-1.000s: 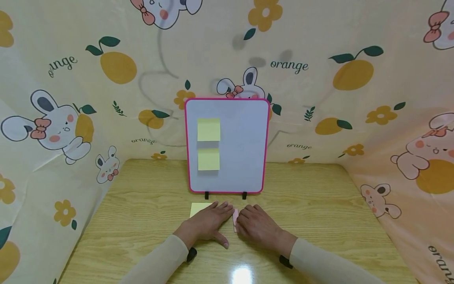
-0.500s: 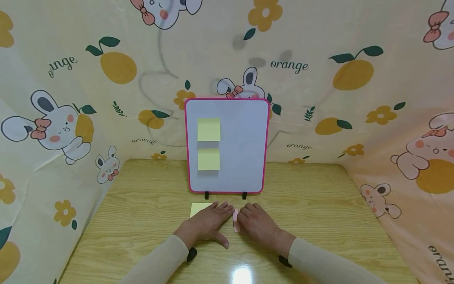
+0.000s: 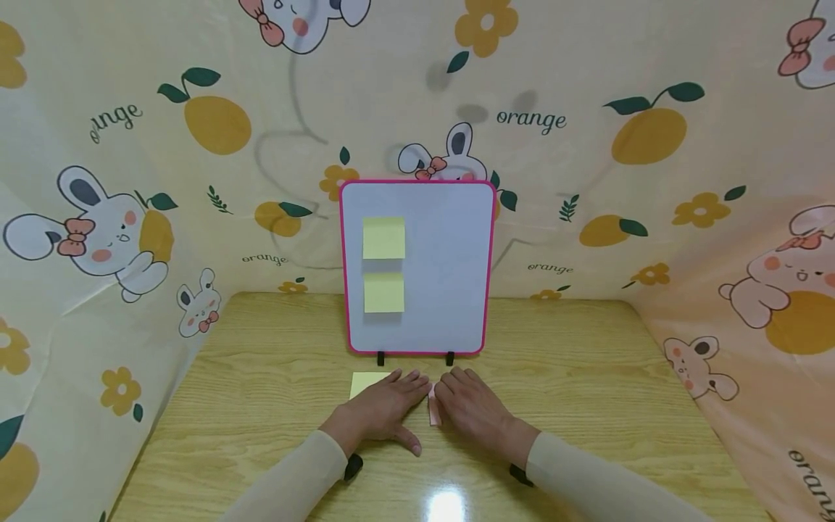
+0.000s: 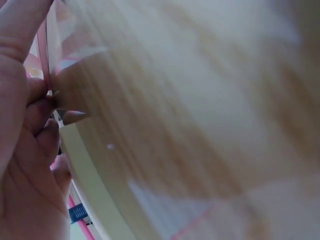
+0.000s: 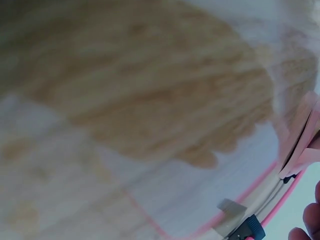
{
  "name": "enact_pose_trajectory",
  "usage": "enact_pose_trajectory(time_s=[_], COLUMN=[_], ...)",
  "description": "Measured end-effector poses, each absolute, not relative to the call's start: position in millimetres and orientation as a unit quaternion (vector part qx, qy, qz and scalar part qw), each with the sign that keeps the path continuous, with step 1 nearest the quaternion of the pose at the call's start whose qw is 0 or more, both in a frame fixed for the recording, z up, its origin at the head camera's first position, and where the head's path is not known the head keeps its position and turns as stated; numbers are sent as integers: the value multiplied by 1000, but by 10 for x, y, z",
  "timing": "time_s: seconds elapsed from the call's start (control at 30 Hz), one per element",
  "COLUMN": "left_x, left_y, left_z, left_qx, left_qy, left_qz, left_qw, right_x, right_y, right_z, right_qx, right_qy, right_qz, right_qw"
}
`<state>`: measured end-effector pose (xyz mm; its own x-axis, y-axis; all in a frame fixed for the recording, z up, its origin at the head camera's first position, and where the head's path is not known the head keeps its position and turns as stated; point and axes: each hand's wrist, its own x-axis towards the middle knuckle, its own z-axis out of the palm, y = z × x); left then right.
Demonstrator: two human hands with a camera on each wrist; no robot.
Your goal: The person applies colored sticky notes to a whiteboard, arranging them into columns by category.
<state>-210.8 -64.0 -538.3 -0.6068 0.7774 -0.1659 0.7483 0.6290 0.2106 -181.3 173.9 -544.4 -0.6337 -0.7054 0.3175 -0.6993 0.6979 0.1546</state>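
A pink sticky note pad (image 3: 435, 409) lies on the table between my two hands, mostly covered by them. My left hand (image 3: 383, 407) lies with fingers extended over a yellow sticky note pad (image 3: 367, 383), its fingertips at the pink pad's left edge. Curled at the pink pad's right side, my right hand (image 3: 475, 409) pinches a pink sheet. In the right wrist view, that pink sheet (image 5: 306, 159) stands partly lifted from the pad; the fingertips' grip is partly out of frame. Yellow paper (image 4: 90, 170) also shows beside the left hand in the left wrist view.
Behind the hands, a pink-framed whiteboard (image 3: 450, 268) stands upright on black feet (image 3: 449, 359). Two yellow sticky notes, an upper note (image 3: 383, 238) and a lower note (image 3: 383, 293), are stuck on its left half. Patterned cloth (image 3: 554, 174) surrounds the wooden table (image 3: 261, 362).
My right hand has shifted slightly left and away from me, and more of the pink pad shows beside its fingers. My left hand stays in place.
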Motion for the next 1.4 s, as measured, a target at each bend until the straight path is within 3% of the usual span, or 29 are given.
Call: enact_pose_trajectory(time_s=[0.8,1.4], left_x=[-2082,-1795], left_y=[-653,-789], left_z=[-5353,-5275], left_qx=[426,457], left_qy=[895,879], left_qz=[72,93], left_qw=[113,94], right_x=[-1854,-1921], right_y=[1735,1718], right_z=[-5471,-5402], right_qx=[368,345], right_qy=[-905,-915], right_qz=[40,60], right_qw=[207,200])
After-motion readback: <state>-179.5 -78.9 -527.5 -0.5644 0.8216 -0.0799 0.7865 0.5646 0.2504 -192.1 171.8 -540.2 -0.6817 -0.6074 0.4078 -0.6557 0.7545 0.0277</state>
